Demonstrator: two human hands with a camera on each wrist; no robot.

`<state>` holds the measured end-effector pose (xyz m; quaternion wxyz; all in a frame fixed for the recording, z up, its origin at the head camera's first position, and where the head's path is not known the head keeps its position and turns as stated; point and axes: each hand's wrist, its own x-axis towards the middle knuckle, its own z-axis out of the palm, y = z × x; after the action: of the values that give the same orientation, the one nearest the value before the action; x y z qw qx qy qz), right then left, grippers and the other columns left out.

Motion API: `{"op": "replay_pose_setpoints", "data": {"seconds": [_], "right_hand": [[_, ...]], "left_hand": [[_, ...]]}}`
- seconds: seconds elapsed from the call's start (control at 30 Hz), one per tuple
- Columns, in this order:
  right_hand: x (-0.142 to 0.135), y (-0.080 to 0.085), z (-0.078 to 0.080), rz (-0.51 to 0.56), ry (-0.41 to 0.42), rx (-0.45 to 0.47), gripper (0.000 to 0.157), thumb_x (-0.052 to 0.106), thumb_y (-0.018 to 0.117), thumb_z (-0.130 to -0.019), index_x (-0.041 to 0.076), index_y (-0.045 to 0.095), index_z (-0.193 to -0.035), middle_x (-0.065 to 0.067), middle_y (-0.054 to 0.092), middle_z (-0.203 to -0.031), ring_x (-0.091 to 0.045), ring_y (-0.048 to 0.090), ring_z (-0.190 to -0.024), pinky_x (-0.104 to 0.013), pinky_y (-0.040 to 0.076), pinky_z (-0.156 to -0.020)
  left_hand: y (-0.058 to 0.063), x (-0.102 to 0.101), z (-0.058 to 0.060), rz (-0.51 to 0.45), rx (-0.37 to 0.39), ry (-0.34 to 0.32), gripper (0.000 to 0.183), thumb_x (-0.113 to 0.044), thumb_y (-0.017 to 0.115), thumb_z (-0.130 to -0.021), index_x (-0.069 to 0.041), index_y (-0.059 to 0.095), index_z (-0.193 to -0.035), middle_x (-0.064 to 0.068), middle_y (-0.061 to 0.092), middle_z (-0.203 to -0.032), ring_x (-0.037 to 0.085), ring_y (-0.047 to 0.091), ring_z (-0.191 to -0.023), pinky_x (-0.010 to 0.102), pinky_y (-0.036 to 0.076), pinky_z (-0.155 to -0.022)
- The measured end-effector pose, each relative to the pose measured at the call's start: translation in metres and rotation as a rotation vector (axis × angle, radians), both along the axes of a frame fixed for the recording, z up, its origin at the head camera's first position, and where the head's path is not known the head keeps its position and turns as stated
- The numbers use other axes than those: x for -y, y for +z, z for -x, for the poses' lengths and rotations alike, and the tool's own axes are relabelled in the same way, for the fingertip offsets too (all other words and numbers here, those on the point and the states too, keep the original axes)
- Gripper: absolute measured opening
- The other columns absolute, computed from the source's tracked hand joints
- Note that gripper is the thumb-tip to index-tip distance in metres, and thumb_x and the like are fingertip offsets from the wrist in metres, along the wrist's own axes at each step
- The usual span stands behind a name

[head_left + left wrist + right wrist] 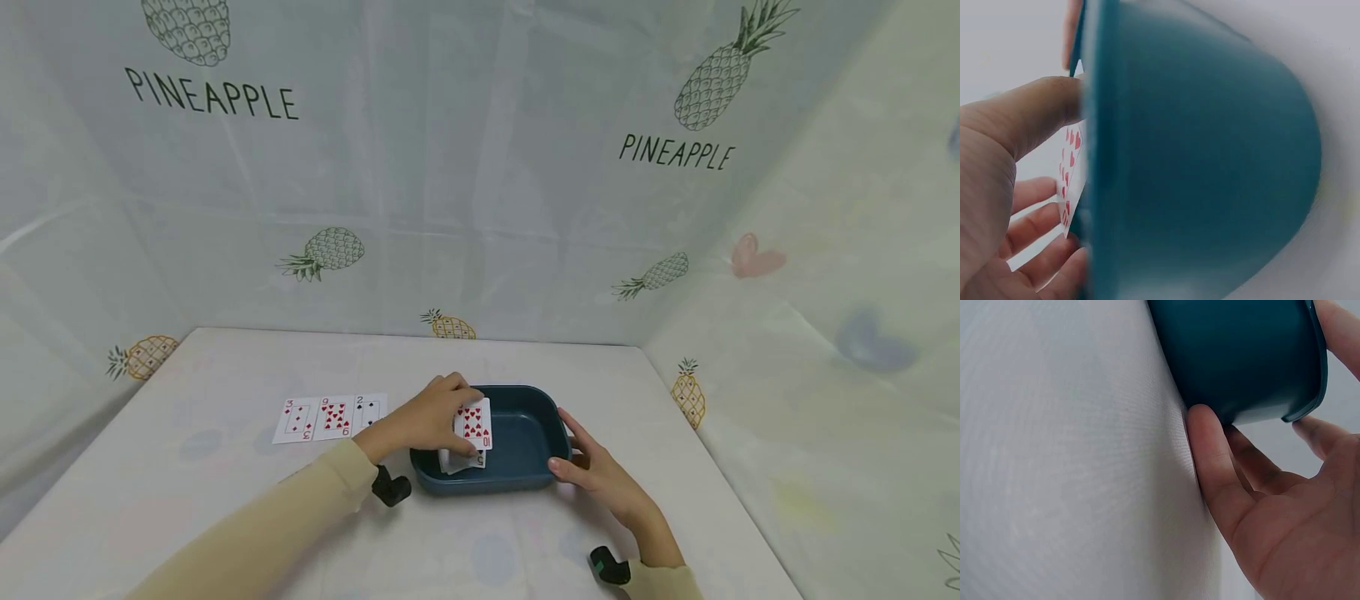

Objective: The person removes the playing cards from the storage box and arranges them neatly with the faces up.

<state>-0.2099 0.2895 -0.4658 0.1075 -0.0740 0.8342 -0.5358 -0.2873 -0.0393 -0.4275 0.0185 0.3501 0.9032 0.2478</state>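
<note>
My left hand [433, 414] reaches over the left end of a dark blue rectangular dish [525, 433] and pinches a ten of hearts playing card [473, 423] by its edges, thumb at the near side. Under that card, another playing card [465, 462] marked 5 shows partly inside the dish. In the left wrist view the dish wall hides the left thumb's tip and part of the ten of hearts [1070, 169]. The right hand [600, 471] holds the dish's right end, its thumb at the near corner and fingers along the side.
Left of the dish, three face-up cards lie in a row on the white table: a three of diamonds [295, 419], a nine of hearts [333, 417] and a black two [367, 409], which the left hand partly overlaps. Pineapple-printed curtains [480, 192] enclose the table's back and sides.
</note>
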Motion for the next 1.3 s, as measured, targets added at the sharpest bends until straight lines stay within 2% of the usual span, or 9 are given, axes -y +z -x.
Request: {"op": "replay_pose_setpoints", "data": {"seconds": [0.17, 0.47, 0.67, 0.83, 1.13, 1.3], "right_hand": [[-0.001, 0.000, -0.001, 0.004, 0.000, 0.008, 0.085, 0.027, 0.072, -0.101, 0.036, 0.023, -0.170, -0.024, 0.042, -0.161, -0.035, 0.057, -0.138, -0.052, 0.050, -0.108], [-0.001, 0.000, -0.001, 0.013, -0.009, 0.010, 0.085, 0.026, 0.072, -0.101, 0.035, 0.024, -0.170, -0.024, 0.042, -0.161, -0.037, 0.055, -0.139, -0.055, 0.049, -0.110], [-0.001, 0.000, -0.001, 0.013, -0.011, 0.008, 0.085, 0.026, 0.073, -0.101, 0.036, 0.025, -0.170, -0.024, 0.042, -0.161, -0.037, 0.055, -0.139, -0.055, 0.049, -0.109], [-0.001, 0.000, -0.001, 0.010, -0.009, 0.003, 0.084, 0.026, 0.072, -0.101, 0.035, 0.024, -0.170, -0.025, 0.042, -0.161, -0.038, 0.055, -0.140, -0.056, 0.048, -0.110], [0.000, 0.000, -0.001, 0.005, -0.010, 0.012, 0.084, 0.027, 0.071, -0.102, 0.036, 0.022, -0.170, -0.024, 0.041, -0.163, -0.036, 0.055, -0.140, -0.052, 0.049, -0.109], [0.000, -0.001, -0.001, 0.002, -0.008, 0.009, 0.084, 0.027, 0.071, -0.102, 0.035, 0.023, -0.170, -0.025, 0.041, -0.163, -0.036, 0.056, -0.139, -0.052, 0.049, -0.109]], "left_hand": [[0.009, 0.009, 0.002, -0.003, 0.012, 0.013, 0.086, -0.041, 0.096, -0.078, -0.010, 0.060, -0.150, 0.002, 0.055, -0.134, 0.019, 0.047, -0.117, 0.033, 0.051, -0.090], [0.020, 0.028, 0.004, -0.009, 0.008, 0.038, 0.087, -0.040, 0.096, -0.078, -0.008, 0.059, -0.150, 0.004, 0.056, -0.135, 0.023, 0.050, -0.124, 0.043, 0.051, -0.102], [0.025, 0.041, 0.005, -0.004, 0.005, 0.063, 0.087, -0.041, 0.095, -0.079, -0.011, 0.059, -0.152, 0.004, 0.056, -0.136, 0.023, 0.049, -0.123, 0.041, 0.052, -0.099], [0.031, 0.052, 0.006, -0.014, -0.006, 0.076, 0.086, -0.036, 0.096, -0.078, -0.009, 0.059, -0.151, 0.007, 0.056, -0.136, 0.025, 0.049, -0.123, 0.041, 0.053, -0.096], [0.035, 0.071, 0.011, -0.010, -0.020, 0.092, 0.086, -0.035, 0.097, -0.077, -0.008, 0.060, -0.150, 0.006, 0.056, -0.137, 0.028, 0.050, -0.126, 0.048, 0.050, -0.103], [0.033, 0.083, 0.014, 0.006, -0.034, 0.091, 0.087, -0.034, 0.098, -0.077, -0.009, 0.059, -0.151, 0.006, 0.056, -0.136, 0.027, 0.051, -0.125, 0.047, 0.051, -0.104]]}}
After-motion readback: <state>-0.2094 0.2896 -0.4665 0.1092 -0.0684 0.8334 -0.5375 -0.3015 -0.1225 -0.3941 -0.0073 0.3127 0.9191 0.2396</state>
